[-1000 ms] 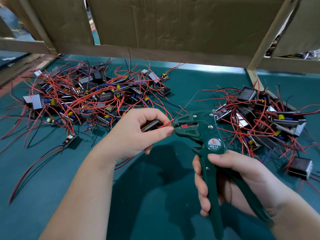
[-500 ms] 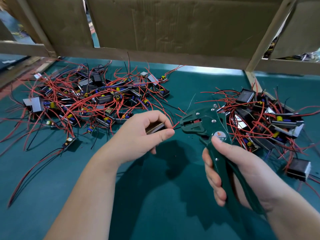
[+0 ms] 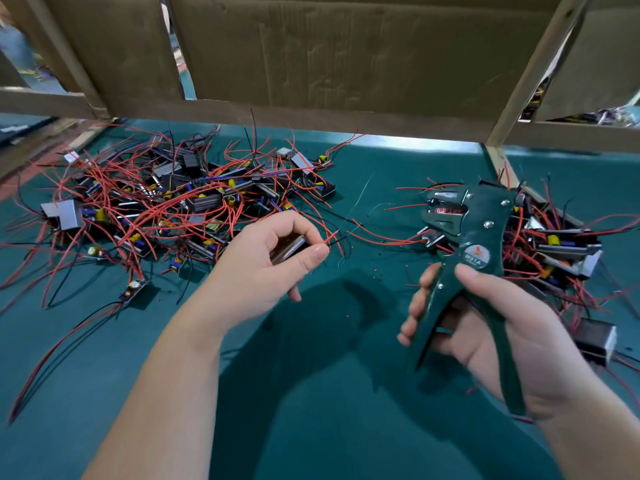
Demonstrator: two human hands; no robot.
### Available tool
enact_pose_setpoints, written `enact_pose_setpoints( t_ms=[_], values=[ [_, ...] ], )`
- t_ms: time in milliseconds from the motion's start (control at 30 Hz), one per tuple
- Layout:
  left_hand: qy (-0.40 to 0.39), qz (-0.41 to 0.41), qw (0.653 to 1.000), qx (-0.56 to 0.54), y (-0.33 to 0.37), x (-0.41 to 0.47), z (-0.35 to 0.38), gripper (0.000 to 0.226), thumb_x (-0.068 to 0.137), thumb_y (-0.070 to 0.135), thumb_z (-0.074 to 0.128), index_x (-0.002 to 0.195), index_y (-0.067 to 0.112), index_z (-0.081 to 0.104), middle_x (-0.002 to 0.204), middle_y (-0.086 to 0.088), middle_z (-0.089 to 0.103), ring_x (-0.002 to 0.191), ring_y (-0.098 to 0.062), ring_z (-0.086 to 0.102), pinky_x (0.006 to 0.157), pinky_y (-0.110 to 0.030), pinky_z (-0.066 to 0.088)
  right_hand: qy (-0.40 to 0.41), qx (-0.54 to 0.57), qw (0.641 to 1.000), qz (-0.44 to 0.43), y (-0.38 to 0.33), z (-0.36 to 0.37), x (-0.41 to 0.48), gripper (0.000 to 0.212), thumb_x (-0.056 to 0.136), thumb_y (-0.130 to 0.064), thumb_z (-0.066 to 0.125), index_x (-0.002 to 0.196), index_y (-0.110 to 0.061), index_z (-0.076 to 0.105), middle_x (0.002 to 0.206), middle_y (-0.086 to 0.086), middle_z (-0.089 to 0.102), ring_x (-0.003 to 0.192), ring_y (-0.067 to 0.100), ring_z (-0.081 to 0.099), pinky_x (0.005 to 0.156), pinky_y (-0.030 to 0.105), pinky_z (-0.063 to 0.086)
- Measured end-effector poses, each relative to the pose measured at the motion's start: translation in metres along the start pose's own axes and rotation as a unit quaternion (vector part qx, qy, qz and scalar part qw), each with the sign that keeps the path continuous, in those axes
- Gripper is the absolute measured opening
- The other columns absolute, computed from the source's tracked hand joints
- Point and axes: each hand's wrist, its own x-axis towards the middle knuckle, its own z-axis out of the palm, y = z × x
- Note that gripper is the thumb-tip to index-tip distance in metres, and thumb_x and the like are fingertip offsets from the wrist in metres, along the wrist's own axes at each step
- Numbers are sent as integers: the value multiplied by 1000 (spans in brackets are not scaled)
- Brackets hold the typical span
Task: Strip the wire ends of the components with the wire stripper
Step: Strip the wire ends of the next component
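Wire stripper (image 3: 464, 223) has swung off right, clear of the wire, with the right hand (image 3: 485, 327) gripping its handles and the left hand (image 3: 256, 268) pinching one component (image 3: 289, 249) mid-surface — that end's probably done, but the left pile (image 3: 180, 206) and right pile (image 3: 561, 244) suggest loads left.

On the table (image 3: 311, 427), a left heap of wired components (image 3: 180, 209) lies beyond the left hand (image 3: 263, 271), and a right heap (image 3: 561, 251) lies beyond the right hand (image 3: 502, 334). The held component (image 3: 289, 249) sits left of the wire stripper (image 3: 467, 233), apart from it. Cardboard panels (image 3: 346, 57) stand behind both heaps.

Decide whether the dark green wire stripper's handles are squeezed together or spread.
Spread: the dark green wire stripper in the right hand shows a clear gap between its handles.
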Motion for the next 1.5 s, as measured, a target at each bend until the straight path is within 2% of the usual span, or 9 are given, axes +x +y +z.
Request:
enact_pose_setpoints(
  t_ms=[167,333,433,700,900,1100,1200,1300,1500],
  values=[
    [-33,-26,998,-45,2,-1,7,8,81,26,63,78,20,61,69,-16,58,47,-15,48,44,-31,50,-54,16,994,-89,11,8,0,54,66,-26,77,111,1,63,126,18,61,71,42,62,69,52,53],
    [-108,-50,992,-52,7,-4,22,7,81,26,63,77,22,60,87,-35,55,46,-14,48,44,-26,47,-94,21,993,-67,16,11,2,62,70,-27,79,124,-3,62,105,25,66,73,39,63,71,53,52],
    [-109,-60,991,-51,7,-5,21,6,81,27,63,75,24,61,83,-29,58,44,-12,48,43,-24,46,-53,-1,994,-91,14,8,2,36,78,-15,64,112,-6,68,127,17,62,71,38,62,69,53,52],
    [-49,-71,994,-69,5,-4,9,9,81,24,62,76,17,61,64,-7,60,48,-9,47,43,-26,47,24,30,981,-190,-1,-3,5,50,79,-15,51,129,-7,50,133,6,60,72,31,67,75,50,55],
    [67,-81,986,-126,8,0,17,16,93,21,57,78,23,57,86,-1,75,54,4,51,49,-8,39,-24,41,991,-127,2,2,1,58,73,-14,56,129,-1,49,126,22,61,70,38,63,69,51,55],
    [122,-190,964,-137,21,33,51,14,94,26,58,83,18,59,67,7,68,47,-5,41,36,-12,27,-217,112,968,-58,1,7,-7,69,77,-22,75,134,4,46,106,27,61,79,42,61,76,54,50],
    [93,-149,970,-166,52,63,75,26,95,37,57,89,13,62,71,5,68,58,-8,57,53,-22,46,-275,135,951,-30,-6,8,-12,66,87,-18,64,140,8,35,104,26,58,85,41,59,82,55,46],
    [-6,-182,969,-166,86,88,85,71,87,69,40,122,10,59,118,-5,66,107,-19,64,100,-42,47,-271,136,953,-20,-11,7,-14,66,88,-17,62,141,8,32,103,26,56,85,40,58,82,54,44],
    [-18,-175,984,37,78,89,61,71,92,69,22,134,21,53,140,2,53,130,-17,46,110,-44,34,-257,133,957,-19,-10,4,-10,68,85,-19,67,140,6,37,102,26,59,83,41,60,81,55,47]
  ],
)
